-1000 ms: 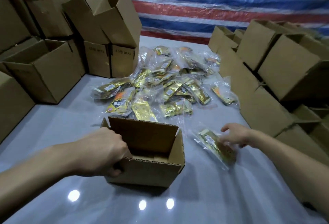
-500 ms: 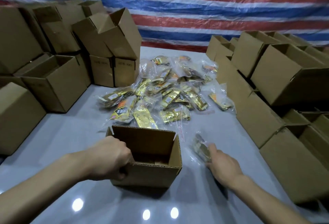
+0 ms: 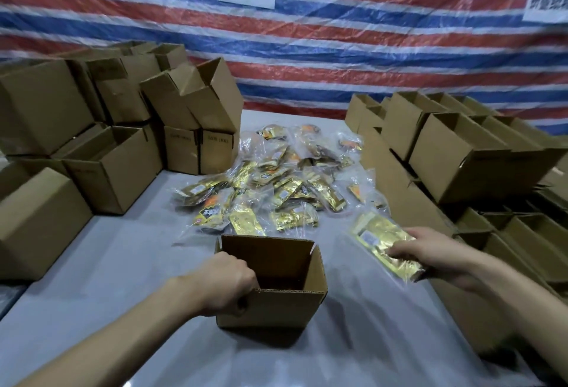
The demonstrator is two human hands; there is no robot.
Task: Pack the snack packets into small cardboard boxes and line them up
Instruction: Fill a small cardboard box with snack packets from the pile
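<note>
In the head view the box (image 3: 276,306) is gripped at its wall by the left hand (image 3: 227,283), and the gold packet (image 3: 381,240), grasped by the right hand (image 3: 430,251) right of the box, should be lowered in flat.

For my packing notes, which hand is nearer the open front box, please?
Left. The left hand grips the box by its left wall; the right hand holds a gold packet to its right.

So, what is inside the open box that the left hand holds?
No packet shows inside the box: only bare walls and a dark strip of floor. Its near wall and the left hand hide the floor's front. The right hand holds a packet outside it.
</note>
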